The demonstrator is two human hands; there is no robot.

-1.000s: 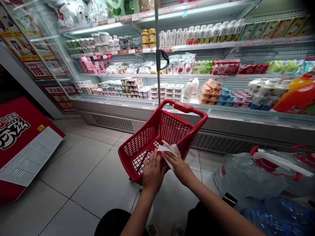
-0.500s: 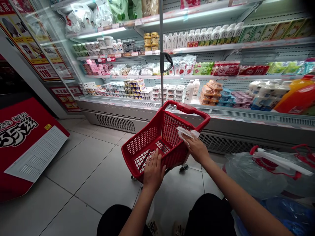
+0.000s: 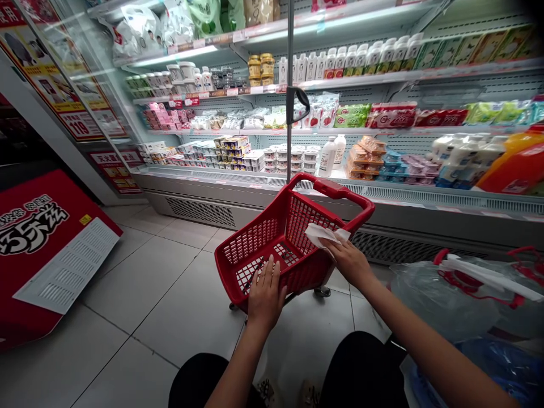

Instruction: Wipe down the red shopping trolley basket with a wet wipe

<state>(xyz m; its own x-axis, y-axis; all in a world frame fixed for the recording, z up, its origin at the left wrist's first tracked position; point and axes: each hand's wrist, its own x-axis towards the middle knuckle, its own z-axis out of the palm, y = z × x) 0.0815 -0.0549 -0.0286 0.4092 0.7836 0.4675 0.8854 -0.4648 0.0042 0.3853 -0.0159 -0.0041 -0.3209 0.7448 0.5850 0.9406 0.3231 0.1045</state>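
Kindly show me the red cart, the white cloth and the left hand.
Red cart (image 3: 306, 276): head view, on its near side wall.
White cloth (image 3: 321, 233): head view, on its middle.
Left hand (image 3: 266, 296): head view, on its back.

The person's bare left hand (image 3: 266, 297) rests, fingers extended, on the near rim of a red plastic lattice-walled shopping cart (image 3: 306, 273). The bare right hand (image 3: 347, 259) holds a thin white wipe (image 3: 319, 232) at that rim.
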